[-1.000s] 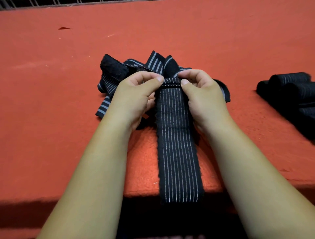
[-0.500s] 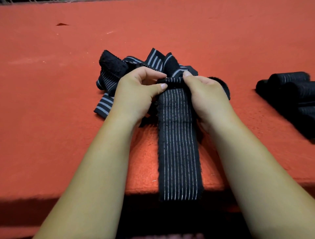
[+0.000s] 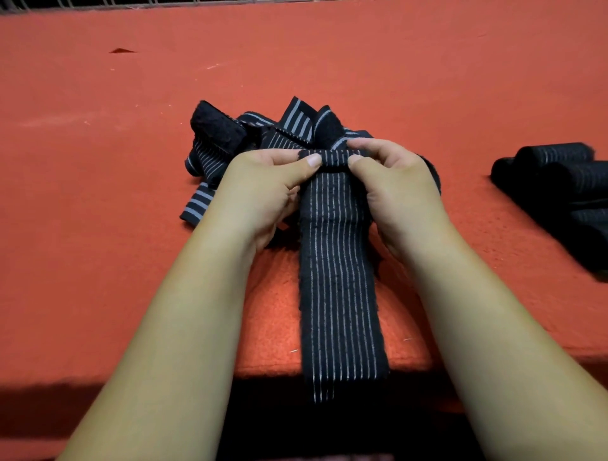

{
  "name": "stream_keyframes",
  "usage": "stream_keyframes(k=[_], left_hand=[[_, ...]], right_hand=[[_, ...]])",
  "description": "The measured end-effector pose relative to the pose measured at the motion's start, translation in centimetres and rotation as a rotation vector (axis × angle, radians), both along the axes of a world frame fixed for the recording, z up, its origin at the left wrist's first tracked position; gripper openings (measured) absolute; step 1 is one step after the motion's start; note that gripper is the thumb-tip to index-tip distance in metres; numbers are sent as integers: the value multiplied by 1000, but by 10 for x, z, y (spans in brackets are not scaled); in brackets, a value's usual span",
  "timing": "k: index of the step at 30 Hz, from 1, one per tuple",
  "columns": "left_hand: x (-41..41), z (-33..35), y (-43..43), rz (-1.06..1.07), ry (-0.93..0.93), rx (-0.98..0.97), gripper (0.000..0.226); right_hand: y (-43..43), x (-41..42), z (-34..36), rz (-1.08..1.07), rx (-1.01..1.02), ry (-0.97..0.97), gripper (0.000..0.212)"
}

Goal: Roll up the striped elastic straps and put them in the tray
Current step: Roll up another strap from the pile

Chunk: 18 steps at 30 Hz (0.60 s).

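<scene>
**Both hands pinching the rolled end of a striped strap**

While laid flat along the red felt worktop [image 3: 98, 197], striped elastic strap [image 3: 339, 279] running straight toward the near edge, loose end hanging over that edge into shadow. Far end turned over into a small tight roll [image 3: 332, 157], lying crosswise, white stripes showing on its top.

Left hand [image 3: 260, 194] clamped on the left end of the roll: thumb pressed on the near face, fingers curled over the top from behind. Right hand [image 3: 394, 187] gripping the right end the same way, thumb tip against the front of the roll, fingers hooked over it. Thumb tips close together, only a short stretch of roll showing between them. Both forearms reaching in from the near edge, one on either side of the flat length of strap.

Just behind the hands, toward the middle of the worktop, a loose heap of unrolled straps [image 3: 230, 148], black with pale stripes, some ends folded and sticking up, one dark fuzzy end at the heap's left.

Near the right edge, well apart from the hands, finished rolls [image 3: 559, 177] lying side by side in a dark cluster; whether inside a tray, cannot tell, too dark to read.

Along the far edge, a thin strip of wire grille [image 3: 164, 3].
</scene>
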<state>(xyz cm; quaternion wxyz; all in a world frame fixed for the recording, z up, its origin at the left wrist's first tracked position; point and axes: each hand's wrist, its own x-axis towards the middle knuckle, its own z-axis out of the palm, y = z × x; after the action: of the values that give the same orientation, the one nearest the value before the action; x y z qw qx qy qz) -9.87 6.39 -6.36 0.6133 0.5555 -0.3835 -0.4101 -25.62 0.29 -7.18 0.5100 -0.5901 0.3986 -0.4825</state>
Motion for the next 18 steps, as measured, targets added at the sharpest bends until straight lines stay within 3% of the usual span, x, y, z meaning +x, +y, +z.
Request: stream_keyframes(k=[3, 8, 11, 15, 18], left_hand=[[-2, 0, 1, 19, -37, -42, 32], [-5, -2, -1, 71, -110, -106, 15], [-4, -1, -2, 126, -178, -142, 22], [-2, -3, 0, 72, -212, -160, 31], [-2, -3, 1, 25, -213, -144, 30]], right_hand=[[0, -2, 0, 26, -70, 33, 27], [4, 0, 0, 21, -97, 97, 41], [6, 2, 3, 10, -37, 187, 39], [8, 1, 7, 17, 28, 293, 65], [10, 0, 8, 13, 23, 272, 61]])
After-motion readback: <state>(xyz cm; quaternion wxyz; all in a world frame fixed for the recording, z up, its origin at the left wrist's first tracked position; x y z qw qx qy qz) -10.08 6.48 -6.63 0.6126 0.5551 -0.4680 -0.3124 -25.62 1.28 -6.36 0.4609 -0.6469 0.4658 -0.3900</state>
